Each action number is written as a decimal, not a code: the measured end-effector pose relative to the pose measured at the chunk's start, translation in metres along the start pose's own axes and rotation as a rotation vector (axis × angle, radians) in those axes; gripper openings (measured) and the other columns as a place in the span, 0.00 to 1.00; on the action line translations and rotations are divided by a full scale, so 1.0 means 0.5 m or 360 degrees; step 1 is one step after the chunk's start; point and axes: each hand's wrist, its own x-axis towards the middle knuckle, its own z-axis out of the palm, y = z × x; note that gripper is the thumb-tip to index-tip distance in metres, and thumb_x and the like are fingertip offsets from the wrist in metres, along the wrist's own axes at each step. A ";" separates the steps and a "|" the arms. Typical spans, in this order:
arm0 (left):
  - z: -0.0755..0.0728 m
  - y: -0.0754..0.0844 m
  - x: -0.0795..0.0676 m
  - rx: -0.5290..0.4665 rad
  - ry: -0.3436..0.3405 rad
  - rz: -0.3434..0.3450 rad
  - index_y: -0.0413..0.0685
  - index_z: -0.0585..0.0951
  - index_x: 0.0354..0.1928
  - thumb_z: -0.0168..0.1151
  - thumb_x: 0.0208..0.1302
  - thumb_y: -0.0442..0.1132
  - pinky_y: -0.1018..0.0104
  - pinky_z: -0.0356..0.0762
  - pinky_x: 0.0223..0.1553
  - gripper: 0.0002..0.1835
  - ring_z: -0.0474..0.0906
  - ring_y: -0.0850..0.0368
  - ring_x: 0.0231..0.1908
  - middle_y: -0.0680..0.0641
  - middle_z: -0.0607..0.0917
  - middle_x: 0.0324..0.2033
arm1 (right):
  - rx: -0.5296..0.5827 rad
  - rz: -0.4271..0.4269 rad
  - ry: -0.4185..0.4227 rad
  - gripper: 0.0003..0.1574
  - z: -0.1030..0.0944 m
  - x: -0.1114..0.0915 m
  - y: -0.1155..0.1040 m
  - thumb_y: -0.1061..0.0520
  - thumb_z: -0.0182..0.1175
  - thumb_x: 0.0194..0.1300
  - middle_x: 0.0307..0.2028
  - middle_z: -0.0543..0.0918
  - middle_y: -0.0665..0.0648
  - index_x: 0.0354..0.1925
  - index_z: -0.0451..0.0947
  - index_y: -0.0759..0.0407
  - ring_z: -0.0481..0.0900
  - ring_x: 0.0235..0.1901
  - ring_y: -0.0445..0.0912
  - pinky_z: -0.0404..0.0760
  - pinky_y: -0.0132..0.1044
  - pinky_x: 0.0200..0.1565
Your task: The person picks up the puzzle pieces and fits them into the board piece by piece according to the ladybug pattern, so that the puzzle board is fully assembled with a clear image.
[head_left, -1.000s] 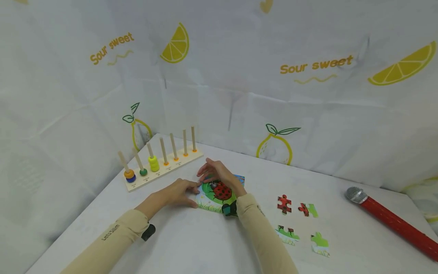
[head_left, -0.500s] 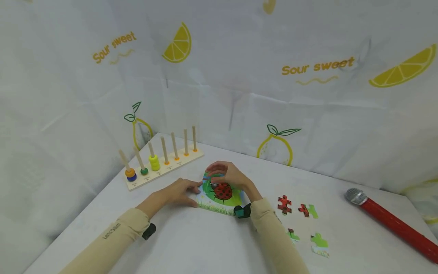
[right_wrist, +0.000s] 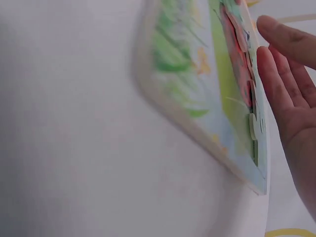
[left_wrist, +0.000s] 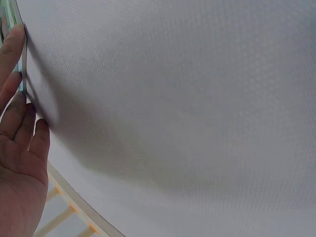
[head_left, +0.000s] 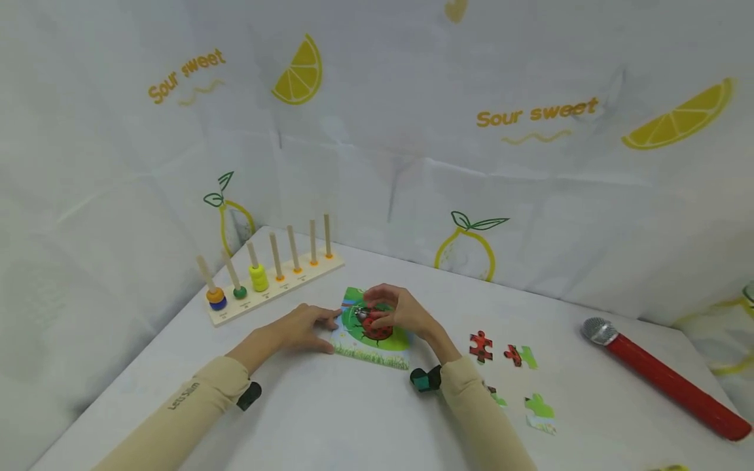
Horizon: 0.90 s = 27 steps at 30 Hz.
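Observation:
A ladybug jigsaw board (head_left: pixel 368 355) with green leaf and grass lies on the white table. My left hand (head_left: pixel 300 327) rests at its left edge, thumb near the front corner; in the left wrist view, the fingertips of the left hand (left_wrist: pixel 19 148) touch the board's rim. Over the ladybug, my right hand (head_left: pixel 406 315) hovers with bent, spread fingers. In the right wrist view, no piece shows between the thumb and fingers of the right hand (right_wrist: pixel 291 94), and some jigsaw pieces (right_wrist: pixel 241 59) stand slightly proud of the board (right_wrist: pixel 190 106).
Several loose jigsaw pieces lie to the right, among them a red piece (head_left: pixel 481 347) and a green corner piece (head_left: pixel 539 413). A peg stacker (head_left: pixel 277 288) with coloured beads stands at back left. A red microphone (head_left: pixel 665 373) lies far right. Patterned cloth hangs behind the table.
My right hand has shifted right and nearer to me, uncovering the board's upper left part; its fingers now hang over the ladybug. My left hand stays at the board's edge.

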 end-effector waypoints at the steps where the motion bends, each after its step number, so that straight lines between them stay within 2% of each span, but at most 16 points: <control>1: 0.000 -0.002 0.000 0.0002 0.0003 0.0004 0.39 0.81 0.52 0.75 0.50 0.46 0.53 0.70 0.59 0.28 0.75 0.49 0.57 0.46 0.83 0.52 | -0.0014 -0.0007 0.0029 0.34 0.002 -0.003 0.000 0.78 0.65 0.50 0.53 0.74 0.75 0.56 0.70 0.75 0.73 0.53 0.65 0.80 0.45 0.50; 2: -0.001 -0.003 0.000 -0.0007 0.0004 0.0003 0.39 0.81 0.52 0.75 0.49 0.45 0.53 0.70 0.59 0.28 0.75 0.49 0.57 0.46 0.83 0.52 | -0.0035 -0.0011 0.0067 0.33 0.004 -0.007 0.000 0.78 0.65 0.51 0.53 0.75 0.74 0.56 0.70 0.75 0.74 0.53 0.65 0.81 0.44 0.50; 4: -0.001 -0.004 0.000 -0.0005 0.0005 0.0016 0.43 0.83 0.45 0.75 0.50 0.45 0.53 0.70 0.59 0.22 0.73 0.48 0.59 0.43 0.80 0.56 | -0.0049 0.0003 0.0147 0.31 0.010 -0.016 -0.001 0.76 0.66 0.52 0.52 0.76 0.74 0.55 0.70 0.75 0.75 0.52 0.64 0.81 0.42 0.49; 6: -0.001 -0.003 0.000 -0.0007 0.0007 0.0026 0.43 0.83 0.44 0.75 0.50 0.45 0.53 0.70 0.59 0.21 0.74 0.47 0.59 0.42 0.80 0.56 | -0.0042 0.0031 0.0232 0.30 0.016 -0.027 -0.002 0.74 0.66 0.53 0.51 0.77 0.73 0.55 0.71 0.74 0.77 0.51 0.63 0.81 0.39 0.48; 8: -0.001 -0.002 0.000 -0.0003 0.0001 0.0021 0.40 0.82 0.49 0.75 0.50 0.45 0.53 0.70 0.59 0.26 0.74 0.48 0.58 0.45 0.83 0.52 | -0.0029 0.0062 0.0286 0.28 0.021 -0.037 -0.004 0.73 0.66 0.55 0.50 0.78 0.73 0.55 0.71 0.75 0.78 0.50 0.62 0.80 0.38 0.48; 11: -0.003 0.000 0.001 0.0000 -0.0006 0.0008 0.34 0.76 0.58 0.75 0.49 0.45 0.52 0.70 0.59 0.36 0.75 0.49 0.57 0.49 0.86 0.45 | -0.0026 0.0087 0.0341 0.27 0.031 -0.047 -0.006 0.74 0.65 0.54 0.48 0.79 0.74 0.53 0.71 0.77 0.79 0.49 0.63 0.81 0.40 0.48; 12: -0.003 0.001 0.001 -0.0014 -0.0010 0.0000 0.32 0.73 0.61 0.75 0.49 0.45 0.52 0.70 0.59 0.38 0.76 0.49 0.56 0.51 0.86 0.43 | -0.0050 0.0090 0.0361 0.26 0.034 -0.049 -0.006 0.75 0.65 0.54 0.48 0.79 0.74 0.52 0.71 0.77 0.80 0.48 0.63 0.81 0.41 0.47; 18: -0.005 0.006 0.000 -0.0040 -0.0033 -0.0049 0.36 0.76 0.58 0.75 0.50 0.45 0.51 0.68 0.61 0.34 0.73 0.48 0.59 0.48 0.85 0.49 | -0.0276 0.0153 0.0513 0.23 0.059 -0.045 -0.009 0.73 0.68 0.51 0.42 0.82 0.70 0.47 0.76 0.74 0.83 0.42 0.59 0.83 0.38 0.42; 23: -0.006 0.009 -0.002 -0.0050 -0.0046 -0.0092 0.36 0.75 0.60 0.75 0.51 0.45 0.50 0.66 0.62 0.36 0.72 0.48 0.60 0.49 0.85 0.48 | -0.0441 0.0163 0.0612 0.20 0.077 -0.036 -0.011 0.71 0.71 0.49 0.36 0.84 0.67 0.42 0.78 0.73 0.85 0.35 0.56 0.84 0.35 0.37; 27: -0.005 0.008 -0.001 -0.0029 -0.0041 -0.0065 0.37 0.77 0.58 0.74 0.51 0.45 0.50 0.67 0.61 0.33 0.71 0.47 0.61 0.47 0.82 0.53 | -0.0541 0.0132 0.0646 0.18 0.085 -0.031 -0.010 0.71 0.71 0.48 0.32 0.84 0.67 0.39 0.78 0.74 0.85 0.32 0.56 0.84 0.35 0.34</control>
